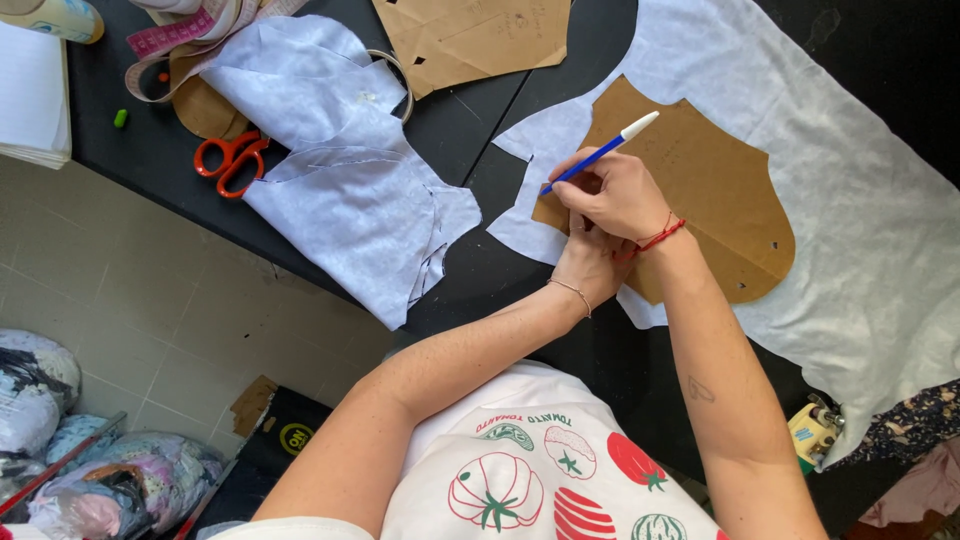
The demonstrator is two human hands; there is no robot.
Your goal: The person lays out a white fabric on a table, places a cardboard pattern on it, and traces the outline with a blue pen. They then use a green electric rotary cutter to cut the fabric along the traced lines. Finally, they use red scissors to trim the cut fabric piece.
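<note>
Pen (600,152) in blue with a white cap sits pinched in the right hand (615,195), its tip at the left edge of a brown paper pattern piece (710,190). The fingers are closed tight around the barrel. Just below and touching it, the left hand (585,260) presses flat on the same edge, partly hidden by the right, holding nothing that can be seen. The pattern lies on a wide sheet of white fabric (860,200), cut away along its left side, with open cloth to the right and above. Everything rests on a black desk (500,270); a bare dark strip separates the sheet from a folded pile of cut white fabric pieces (350,190) to the left. One pair of orange-handled scissors (230,158) lies beside that pile, one pink measuring tape (190,35) above it, and a second brown pattern piece (470,35) at the top edge. Pale floor tiles (150,310) show beyond the desk edge, with bags of scraps (90,480) in the corner.
</note>
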